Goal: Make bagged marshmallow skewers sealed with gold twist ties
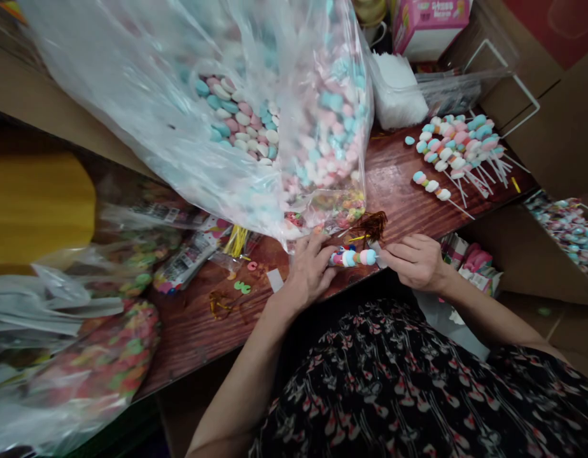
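Left hand [313, 264]: fingers and thumb closed on the left end of a candy skewer [354, 257], near edge of the tabletop [203, 346].
Right hand [415, 261]: fingertips pinched together on a pale piece [380, 255] at the skewer's right end; whether stick or wrapping, cannot tell.
Candy skewer, one: held roughly level between the two hands; rounded pieces in white, pale blue and pink, with thinner orange and greenish pieces among them.
Brown tinsel-like ties [373, 227], one bunch: on the tabletop, just beyond the gap between the hands.
Large clear plastic bag [141, 108]: directly beyond the left hand and spreading leftward; contains many pink, white and blue candies [241, 124].
White slip [275, 280], one: just left of the left hand.
Green ring-shaped sweets [242, 287], two: farther left of the same hand.
Yellow ties [237, 242], one bundle: left of the left hand and slightly beyond it.
Clear bag of red and green sweets [93, 362]: well to the left of the left hand.
Pile of skewers [459, 146]: beyond the right hand and to its right, white sticks pointing toward the near edge.
Single skewer [432, 186]: apart from the pile, on the side nearer the right hand.
Blue candy [409, 140], one, loose: beyond the right hand, beside the pile.
Cardboard box [527, 254]: right of the right hand, lower than the tabletop; many wrapped pieces [568, 235] inside.
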`<state>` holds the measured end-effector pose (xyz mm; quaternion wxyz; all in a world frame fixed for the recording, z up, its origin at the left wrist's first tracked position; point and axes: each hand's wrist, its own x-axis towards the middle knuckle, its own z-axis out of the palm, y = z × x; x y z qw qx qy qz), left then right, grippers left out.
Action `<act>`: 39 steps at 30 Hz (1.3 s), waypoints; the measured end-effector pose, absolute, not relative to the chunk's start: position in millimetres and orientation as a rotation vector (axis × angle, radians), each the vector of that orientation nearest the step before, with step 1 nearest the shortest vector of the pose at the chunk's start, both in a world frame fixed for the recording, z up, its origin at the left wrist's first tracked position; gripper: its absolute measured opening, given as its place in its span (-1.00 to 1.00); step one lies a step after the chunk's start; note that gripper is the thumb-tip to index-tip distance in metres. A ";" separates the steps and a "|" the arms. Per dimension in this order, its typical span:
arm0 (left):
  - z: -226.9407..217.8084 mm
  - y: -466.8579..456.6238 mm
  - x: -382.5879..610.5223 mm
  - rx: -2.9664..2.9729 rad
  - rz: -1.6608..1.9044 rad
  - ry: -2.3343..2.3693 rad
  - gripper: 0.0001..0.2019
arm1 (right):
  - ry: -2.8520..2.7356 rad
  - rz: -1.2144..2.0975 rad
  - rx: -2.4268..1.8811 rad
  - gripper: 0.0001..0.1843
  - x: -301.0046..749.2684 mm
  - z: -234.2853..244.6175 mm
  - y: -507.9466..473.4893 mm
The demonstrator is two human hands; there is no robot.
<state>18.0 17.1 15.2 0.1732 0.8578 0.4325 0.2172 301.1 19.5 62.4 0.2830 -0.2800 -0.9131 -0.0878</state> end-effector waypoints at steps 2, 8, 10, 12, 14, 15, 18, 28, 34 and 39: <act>22.7 17.5 21.3 2.422 0.569 1.200 -0.71 | -2.443 -0.239 -0.743 -0.75 302.3 63.4 17.6; 41.9 10.0 34.2 2.248 0.392 1.160 -0.77 | -2.436 -0.257 -0.635 -0.79 301.9 70.1 17.6; 45.7 7.2 40.6 2.187 0.359 1.131 -0.69 | -2.432 -0.269 -0.594 -0.82 300.6 72.9 19.9; 48.2 5.2 47.0 2.131 0.348 1.094 -0.60 | -2.441 -0.277 -0.552 -0.83 299.7 76.1 23.4; 49.1 3.9 52.7 2.060 0.362 1.069 -0.57 | -2.467 -0.291 -0.515 -0.83 299.2 79.9 27.6; 49.0 3.5 55.1 2.020 0.379 1.054 -0.56 | -2.485 -0.299 -0.495 -0.83 298.9 82.0 29.8; 48.3 3.1 61.2 1.891 0.426 1.002 -0.57 | -2.550 -0.288 -0.412 -0.82 297.0 87.6 34.8; 51.1 3.5 85.7 1.737 0.506 1.069 -0.71 | -2.727 0.046 -0.413 -0.71 273.0 72.0 32.7; 59.6 4.2 64.6 1.722 0.548 1.093 -0.39 | -2.761 0.246 -0.409 -0.82 275.2 79.5 45.8; 53.8 -3.1 47.4 1.807 0.465 1.228 -0.77 | -2.657 0.112 -0.504 -0.81 286.5 94.4 55.8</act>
